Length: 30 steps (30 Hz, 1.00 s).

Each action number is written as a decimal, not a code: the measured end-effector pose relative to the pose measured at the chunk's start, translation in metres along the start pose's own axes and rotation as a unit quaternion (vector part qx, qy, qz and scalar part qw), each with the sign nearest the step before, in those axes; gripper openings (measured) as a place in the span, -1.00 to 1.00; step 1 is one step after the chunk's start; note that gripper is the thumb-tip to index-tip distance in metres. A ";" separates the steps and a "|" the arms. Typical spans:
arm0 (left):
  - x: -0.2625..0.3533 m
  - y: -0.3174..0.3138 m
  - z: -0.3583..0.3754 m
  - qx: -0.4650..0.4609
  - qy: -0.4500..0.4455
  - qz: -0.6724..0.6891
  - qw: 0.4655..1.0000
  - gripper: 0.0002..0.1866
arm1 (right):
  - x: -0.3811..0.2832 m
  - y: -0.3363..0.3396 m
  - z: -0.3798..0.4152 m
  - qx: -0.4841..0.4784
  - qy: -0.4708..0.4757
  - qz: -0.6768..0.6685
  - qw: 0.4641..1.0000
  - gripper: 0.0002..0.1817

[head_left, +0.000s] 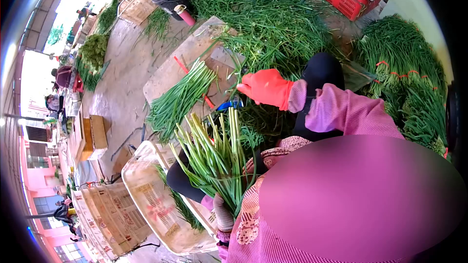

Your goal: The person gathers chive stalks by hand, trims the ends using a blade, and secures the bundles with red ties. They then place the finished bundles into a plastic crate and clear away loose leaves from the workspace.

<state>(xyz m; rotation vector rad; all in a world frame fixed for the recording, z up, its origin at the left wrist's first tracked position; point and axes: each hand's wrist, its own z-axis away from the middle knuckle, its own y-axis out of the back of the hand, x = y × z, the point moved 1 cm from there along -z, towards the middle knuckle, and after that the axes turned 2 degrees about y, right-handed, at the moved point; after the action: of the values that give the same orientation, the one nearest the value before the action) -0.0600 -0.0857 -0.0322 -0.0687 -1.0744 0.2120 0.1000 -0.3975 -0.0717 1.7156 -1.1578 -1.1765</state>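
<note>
Stalks (pixel 224 158) in left grip (pixel 224 213), crate lettering (pixel 162 211) illegible

The green stalks (pixel 235 158) look smooth and faintly glossy, the red glove (pixel 269 88) matt, the checked sleeve (pixel 348 111) cloth, the basket (pixel 151 207) scuffed plastic, the bucket (pixel 180 3) smooth plastic.

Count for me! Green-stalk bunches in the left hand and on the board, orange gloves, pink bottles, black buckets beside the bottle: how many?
Green-stalk bunch in left hand: 1
Green-stalk bunch on board: 1
Orange glove: 1
Pink bottle: 1
Black bucket beside it: 1
Total: 5
</note>
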 end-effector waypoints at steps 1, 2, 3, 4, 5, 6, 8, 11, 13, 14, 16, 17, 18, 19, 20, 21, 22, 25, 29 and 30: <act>-0.001 0.001 0.000 0.001 0.001 0.001 1.000 -0.62 | -0.012 0.035 -0.002 -0.146 -0.081 -0.207 0.964 -0.45; -0.002 0.003 -0.001 -0.006 0.014 0.006 1.000 -0.62 | -0.023 0.052 -0.001 -0.281 -0.159 -0.400 0.858 -0.35; -0.003 0.005 -0.002 -0.015 0.026 0.011 0.999 -0.61 | -0.034 0.051 0.002 -0.368 -0.142 -0.424 0.815 -0.20; -0.003 0.006 -0.003 -0.024 0.036 0.017 0.999 -0.61 | -0.043 0.047 0.006 -0.414 -0.100 -0.404 0.810 -0.25; -0.002 0.005 -0.004 -0.025 0.035 0.016 0.999 -0.61 | -0.052 0.039 0.012 -0.459 -0.056 -0.381 0.800 -0.31; 0.000 0.004 -0.003 -0.025 0.046 0.022 0.998 -0.60 | -0.057 0.024 0.019 -0.465 -0.045 -0.379 0.799 -0.37; 0.003 0.002 0.000 -0.021 0.068 0.032 0.997 -0.58 | -0.065 0.011 0.029 -0.451 -0.053 -0.395 0.798 -0.64; 0.001 0.008 0.002 -0.012 0.091 0.047 0.995 -0.56 | -0.052 0.007 0.017 -0.214 0.108 -0.053 0.969 -0.76; -0.008 0.014 -0.006 -0.084 0.152 0.153 0.973 -0.48 | -0.014 0.000 -0.003 -0.053 0.004 0.002 0.999 -0.83; -0.008 0.014 -0.006 -0.096 0.164 0.180 0.965 -0.48 | 0.008 -0.001 -0.010 0.011 0.015 0.006 1.000 -0.83; -0.007 0.011 -0.005 -0.079 0.135 0.157 0.975 -0.47 | 0.014 0.013 -0.017 0.053 0.018 -0.007 0.998 -0.81; -0.005 0.009 -0.004 -0.070 0.114 0.136 0.982 -0.47 | -0.003 0.032 -0.014 0.051 0.018 -0.008 0.999 -0.81; -0.003 0.007 -0.004 -0.063 0.093 0.112 0.987 -0.47 | -0.026 0.050 -0.006 -0.083 -0.028 -0.227 0.970 -0.78; -0.001 0.005 -0.003 -0.058 0.071 0.091 0.992 -0.46 | -0.046 0.059 0.002 -0.212 -0.072 -0.429 0.875 -0.74; 0.001 0.002 -0.003 -0.053 0.048 0.070 0.995 -0.46 | -0.062 0.062 0.008 -0.301 -0.064 -0.431 0.848 -0.70; 0.003 0.001 -0.002 -0.051 0.028 0.055 0.997 -0.46 | -0.076 0.062 0.014 -0.388 -0.055 -0.429 0.814 -0.65; 0.004 -0.001 -0.001 -0.050 0.013 0.048 0.998 -0.45 | -0.084 0.051 0.022 -0.392 -0.014 -0.395 0.831 -0.64; 0.007 -0.002 -0.001 -0.048 -0.017 0.037 0.998 -0.44 | -0.102 0.030 0.034 -0.384 0.047 -0.333 0.860 -0.65; 0.014 -0.005 0.003 -0.018 0.000 0.017 1.000 -0.40 | -0.120 0.011 0.043 -0.278 0.156 -0.266 0.910 -0.72; 0.011 -0.001 0.002 -0.016 -0.001 0.018 1.000 -0.40 | -0.123 0.009 0.045 -0.337 0.150 -0.319 0.873 -0.72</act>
<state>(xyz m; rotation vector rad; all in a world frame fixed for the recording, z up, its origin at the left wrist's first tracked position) -0.0562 -0.0847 -0.0213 -0.1169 -1.0783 0.2276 0.0335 -0.2880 -0.0431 1.6452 0.0721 -1.3971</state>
